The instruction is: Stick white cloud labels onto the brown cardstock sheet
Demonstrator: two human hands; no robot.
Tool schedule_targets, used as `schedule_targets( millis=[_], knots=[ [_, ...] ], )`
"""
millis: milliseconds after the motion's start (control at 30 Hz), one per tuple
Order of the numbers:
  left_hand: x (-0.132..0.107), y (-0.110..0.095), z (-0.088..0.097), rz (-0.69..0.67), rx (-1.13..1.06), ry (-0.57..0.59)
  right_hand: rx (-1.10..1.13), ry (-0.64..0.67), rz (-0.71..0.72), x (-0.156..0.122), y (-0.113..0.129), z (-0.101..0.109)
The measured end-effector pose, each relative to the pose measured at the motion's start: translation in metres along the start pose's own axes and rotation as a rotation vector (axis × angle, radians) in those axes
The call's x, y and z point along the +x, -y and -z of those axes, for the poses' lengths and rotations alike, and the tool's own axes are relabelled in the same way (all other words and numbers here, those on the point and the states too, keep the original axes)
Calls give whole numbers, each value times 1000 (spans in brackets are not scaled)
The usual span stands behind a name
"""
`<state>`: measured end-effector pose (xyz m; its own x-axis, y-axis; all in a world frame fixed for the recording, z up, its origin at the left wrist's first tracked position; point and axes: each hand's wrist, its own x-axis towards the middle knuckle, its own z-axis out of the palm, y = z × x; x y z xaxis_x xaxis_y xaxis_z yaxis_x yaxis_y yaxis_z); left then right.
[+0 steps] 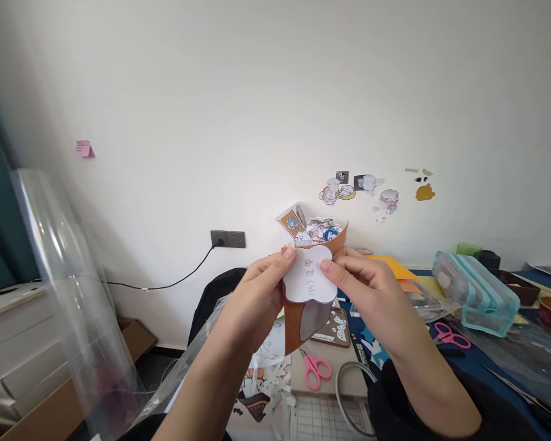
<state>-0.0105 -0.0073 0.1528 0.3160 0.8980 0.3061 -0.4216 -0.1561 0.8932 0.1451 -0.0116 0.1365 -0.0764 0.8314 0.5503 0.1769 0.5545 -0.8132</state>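
Observation:
I hold a small brown paper pouch (294, 323) up in front of me. A white cloud-shaped label (308, 278) with handwriting is on its front. Several cartoon cut-out stickers (313, 229) stick out of its top. My left hand (257, 294) grips the pouch's left edge, thumb on the label. My right hand (365, 285) pinches the right edge, thumb pressing the label. Both hands are closed on the pouch.
Below lie pink scissors (315, 369), paper scraps (270, 380), a cutting mat (324, 419) and a second pink scissors (450, 335). A teal translucent pencil case (477, 294) sits right. A clear plastic roll (68, 288) stands left. Stickers (349, 188) dot the wall.

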Motion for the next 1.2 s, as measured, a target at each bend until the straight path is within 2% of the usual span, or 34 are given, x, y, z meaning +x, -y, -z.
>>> schedule_targets(
  millis=[300,533,867,1067,1200],
  knots=[
    [0,0,0,38,-49,-7,-21,-27,30,3,-4,-1],
    [-1,0,-2,-11,-31,-18,-16,-24,15,2,-2,-2],
    [-5,3,-4,-55,72,-130,-41,-80,83,0,2,-6],
    [-4,2,-2,-70,49,-99,-61,-97,160,0,-1,-8],
    [-5,-1,-3,-57,39,-101,-45,-73,140,0,-1,-7]
  ],
)
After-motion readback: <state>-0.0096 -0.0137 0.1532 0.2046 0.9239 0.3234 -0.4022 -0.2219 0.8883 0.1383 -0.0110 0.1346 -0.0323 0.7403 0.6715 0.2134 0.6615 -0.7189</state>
